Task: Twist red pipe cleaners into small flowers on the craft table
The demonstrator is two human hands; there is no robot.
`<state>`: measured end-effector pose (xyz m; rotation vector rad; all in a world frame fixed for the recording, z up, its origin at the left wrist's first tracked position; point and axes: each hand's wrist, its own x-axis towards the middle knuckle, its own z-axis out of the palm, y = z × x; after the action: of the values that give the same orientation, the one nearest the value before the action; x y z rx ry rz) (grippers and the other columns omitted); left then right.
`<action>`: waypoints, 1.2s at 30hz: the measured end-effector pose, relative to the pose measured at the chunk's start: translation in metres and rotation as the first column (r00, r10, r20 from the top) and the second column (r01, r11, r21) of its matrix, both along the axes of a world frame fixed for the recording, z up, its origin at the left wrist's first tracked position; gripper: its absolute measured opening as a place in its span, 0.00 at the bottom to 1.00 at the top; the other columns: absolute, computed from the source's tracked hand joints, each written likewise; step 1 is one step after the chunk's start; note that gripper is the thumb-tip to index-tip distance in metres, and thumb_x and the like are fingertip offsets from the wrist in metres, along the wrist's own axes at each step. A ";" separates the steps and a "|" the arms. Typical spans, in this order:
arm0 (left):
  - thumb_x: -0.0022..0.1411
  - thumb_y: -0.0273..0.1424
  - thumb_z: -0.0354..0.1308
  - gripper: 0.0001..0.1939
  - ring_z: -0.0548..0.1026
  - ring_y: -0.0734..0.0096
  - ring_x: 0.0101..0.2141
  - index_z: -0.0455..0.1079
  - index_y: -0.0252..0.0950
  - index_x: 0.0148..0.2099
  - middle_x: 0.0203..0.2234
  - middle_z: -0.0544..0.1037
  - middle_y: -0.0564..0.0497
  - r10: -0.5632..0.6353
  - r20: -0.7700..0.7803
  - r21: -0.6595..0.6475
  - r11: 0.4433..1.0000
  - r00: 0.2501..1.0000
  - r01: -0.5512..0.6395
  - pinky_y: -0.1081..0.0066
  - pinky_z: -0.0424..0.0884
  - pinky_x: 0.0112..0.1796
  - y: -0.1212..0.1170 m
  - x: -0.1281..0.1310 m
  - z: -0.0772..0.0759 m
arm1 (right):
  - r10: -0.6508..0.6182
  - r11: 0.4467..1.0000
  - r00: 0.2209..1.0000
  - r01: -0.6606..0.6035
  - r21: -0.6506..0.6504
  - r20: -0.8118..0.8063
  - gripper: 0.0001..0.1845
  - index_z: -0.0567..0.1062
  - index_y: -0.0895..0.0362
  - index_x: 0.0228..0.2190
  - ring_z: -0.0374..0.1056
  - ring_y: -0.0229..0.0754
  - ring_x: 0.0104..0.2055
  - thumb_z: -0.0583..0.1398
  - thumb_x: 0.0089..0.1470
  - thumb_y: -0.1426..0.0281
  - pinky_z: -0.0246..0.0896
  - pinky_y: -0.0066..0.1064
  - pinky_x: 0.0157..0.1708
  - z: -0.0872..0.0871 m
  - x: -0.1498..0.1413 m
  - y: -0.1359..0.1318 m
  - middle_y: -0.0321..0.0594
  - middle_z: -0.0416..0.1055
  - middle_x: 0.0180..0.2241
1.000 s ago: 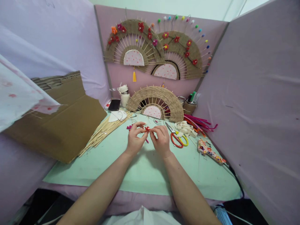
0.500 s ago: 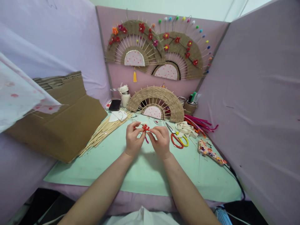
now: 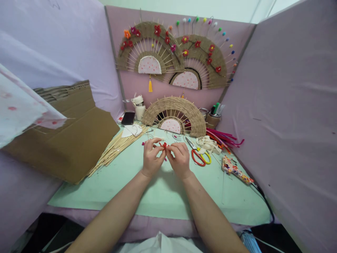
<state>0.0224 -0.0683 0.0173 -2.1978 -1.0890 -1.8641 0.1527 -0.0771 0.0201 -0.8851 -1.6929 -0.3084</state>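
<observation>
Between my hands, above the pale green table cover, is a small red pipe-cleaner flower (image 3: 164, 145). My left hand (image 3: 153, 159) pinches its left side between thumb and fingertips. From the other side my right hand (image 3: 179, 158) grips it with thumb and forefinger, fingers closed together. Part of the flower is hidden by the fingertips. Just beyond my hands a woven twine fan (image 3: 175, 105) with a spotted half-round centre leans upright. Scissors (image 3: 198, 156) with red and yellow handles lie to the right of my right hand.
Thin sticks (image 3: 110, 149) and a cardboard sheet (image 3: 65, 140) lie left. Pink and orange pipe cleaners (image 3: 226, 136), a pen holder (image 3: 212, 120) and a patterned glue gun (image 3: 235, 171) with a cord are right. A phone (image 3: 128, 118) and bottle (image 3: 139, 107) stand behind. Decorated fans (image 3: 151, 30) hang on the back panel.
My hands have drawn slightly closer together around the red flower, which now appears turned, its loops bunched upward. The whole view has shifted a little.
</observation>
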 end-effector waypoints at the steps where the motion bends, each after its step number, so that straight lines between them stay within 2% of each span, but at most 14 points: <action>1: 0.54 0.25 0.58 0.02 0.67 0.64 0.44 0.71 0.37 0.30 0.42 0.71 0.46 -0.006 0.003 -0.002 1.000 1.000 0.006 0.64 0.68 0.39 0.000 0.000 0.000 | 0.004 1.000 1.000 -0.004 0.002 -0.005 0.04 0.73 0.55 0.31 0.64 0.41 0.35 0.59 0.52 0.75 0.61 0.35 0.38 0.001 0.000 -0.001 0.40 0.71 0.29; 5: 0.56 0.28 0.58 0.03 0.68 0.65 0.44 0.73 0.38 0.32 0.42 0.70 0.46 -0.047 0.064 -0.109 0.993 0.997 0.054 0.62 0.68 0.43 0.009 -0.005 -0.001 | 0.071 0.993 0.996 -0.077 -0.095 -0.059 0.04 0.74 0.55 0.32 0.63 0.41 0.38 0.59 0.53 0.72 0.60 0.35 0.40 0.008 -0.001 -0.005 0.41 0.71 0.32; 7: 0.57 0.30 0.57 0.05 0.69 0.67 0.41 0.74 0.38 0.35 0.40 0.71 0.46 -0.107 0.131 -0.224 0.965 0.986 0.134 0.62 0.68 0.43 0.016 -0.011 0.001 | 0.091 0.972 0.974 -0.132 -0.193 -0.208 0.07 0.73 0.56 0.35 0.63 0.41 0.39 0.59 0.53 0.69 0.60 0.34 0.39 0.012 0.000 -0.006 0.42 0.71 0.36; 9: 0.57 0.31 0.57 0.06 0.70 0.66 0.41 0.75 0.38 0.34 0.37 0.71 0.46 -0.218 0.214 -0.314 0.908 0.952 0.278 0.64 0.69 0.42 0.023 -0.016 0.003 | 0.069 0.918 0.902 -0.225 -0.328 -0.426 0.11 0.73 0.57 0.37 0.63 0.40 0.37 0.58 0.53 0.64 0.59 0.33 0.35 0.015 0.003 -0.004 0.43 0.70 0.37; 10: 0.57 0.31 0.57 0.06 0.70 0.66 0.40 0.75 0.38 0.34 0.37 0.71 0.46 -0.267 0.252 -0.331 0.880 0.930 0.342 0.65 0.69 0.40 0.026 -0.018 0.004 | 0.055 0.863 0.853 -0.302 -0.404 -0.519 0.13 0.72 0.57 0.36 0.63 0.40 0.35 0.57 0.53 0.61 0.59 0.31 0.33 0.016 0.004 -0.002 0.42 0.70 0.36; 12: 0.56 0.31 0.58 0.05 0.70 0.66 0.40 0.75 0.39 0.33 0.36 0.71 0.47 -0.341 0.287 -0.348 0.834 0.895 0.429 0.65 0.70 0.40 0.029 -0.020 0.005 | 0.056 0.694 0.763 -0.493 -0.524 -0.643 0.16 0.73 0.58 0.33 0.61 0.37 0.30 0.57 0.52 0.57 0.56 0.29 0.29 0.014 0.008 0.003 0.39 0.70 0.31; 14: 0.55 0.32 0.59 0.05 0.70 0.67 0.40 0.76 0.39 0.33 0.36 0.71 0.47 -0.377 0.291 -0.351 0.813 0.879 0.464 0.65 0.69 0.41 0.029 -0.019 0.005 | 0.062 0.522 0.691 -0.638 -0.567 -0.720 0.18 0.74 0.58 0.30 0.58 0.35 0.25 0.58 0.49 0.54 0.52 0.28 0.25 0.010 0.011 0.009 0.37 0.69 0.27; 15: 0.55 0.32 0.59 0.05 0.70 0.67 0.40 0.76 0.39 0.33 0.36 0.70 0.47 -0.384 0.287 -0.351 0.810 0.878 0.469 0.64 0.69 0.42 0.028 -0.018 0.005 | 0.061 0.455 0.661 -0.685 -0.569 -0.748 0.19 0.74 0.58 0.29 0.56 0.34 0.24 0.59 0.47 0.54 0.49 0.27 0.24 0.008 0.013 0.010 0.37 0.68 0.26; 18: 0.55 0.33 0.59 0.05 0.70 0.67 0.39 0.76 0.39 0.32 0.35 0.70 0.47 -0.397 0.265 -0.349 0.810 0.879 0.471 0.64 0.69 0.41 0.026 -0.016 0.003 | 0.054 0.345 0.609 -0.755 -0.558 -0.791 0.19 0.74 0.58 0.28 0.53 0.32 0.23 0.62 0.44 0.54 0.44 0.26 0.22 0.005 0.016 0.012 0.36 0.67 0.24; 23: 0.55 0.33 0.59 0.05 0.69 0.68 0.39 0.76 0.39 0.31 0.35 0.69 0.47 -0.431 0.212 -0.352 0.803 0.877 0.480 0.65 0.69 0.40 0.027 -0.016 0.002 | 0.054 0.241 0.569 -0.805 -0.542 -0.820 0.18 0.74 0.59 0.25 0.51 0.31 0.22 0.64 0.40 0.56 0.42 0.26 0.23 0.007 0.018 0.010 0.34 0.65 0.22; 27: 0.56 0.33 0.59 0.05 0.69 0.68 0.39 0.75 0.39 0.31 0.34 0.68 0.47 -0.442 0.167 -0.363 0.803 0.881 0.472 0.65 0.69 0.41 0.026 -0.017 0.004 | 0.037 0.208 0.516 -0.842 -0.499 -0.856 0.16 0.73 0.59 0.22 0.51 0.31 0.22 0.66 0.38 0.59 0.43 0.27 0.23 0.008 0.018 0.009 0.32 0.62 0.19; 29: 0.56 0.33 0.58 0.06 0.69 0.68 0.39 0.75 0.39 0.31 0.34 0.68 0.47 -0.440 0.159 -0.364 0.806 0.884 0.467 0.64 0.69 0.41 0.026 -0.018 0.005 | 0.044 0.216 0.527 -0.834 -0.507 -0.849 0.15 0.74 0.59 0.23 0.51 0.31 0.22 0.65 0.39 0.59 0.43 0.27 0.23 0.009 0.018 0.009 0.32 0.62 0.19; 34: 0.57 0.35 0.58 0.07 0.69 0.68 0.38 0.76 0.39 0.32 0.33 0.69 0.47 -0.488 0.165 -0.405 0.759 0.857 0.510 0.65 0.69 0.40 0.026 -0.017 0.004 | 0.062 0.350 0.686 -0.695 -0.628 -0.725 0.19 0.76 0.58 0.27 0.50 0.32 0.22 0.61 0.45 0.54 0.43 0.27 0.23 0.011 0.024 0.008 0.33 0.64 0.20; 36: 0.57 0.35 0.58 0.08 0.70 0.68 0.37 0.76 0.38 0.32 0.33 0.69 0.47 -0.522 0.154 -0.431 0.729 0.839 0.532 0.65 0.69 0.39 0.025 -0.017 0.003 | 0.060 0.378 0.728 -0.650 -0.659 -0.683 0.20 0.76 0.58 0.26 0.51 0.32 0.22 0.60 0.46 0.53 0.44 0.27 0.24 0.013 0.026 0.007 0.33 0.64 0.20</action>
<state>0.0053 -0.0429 0.0207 -3.0421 -1.0720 -1.9759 0.1788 -0.0701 0.0327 -1.1068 -1.3338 1.2228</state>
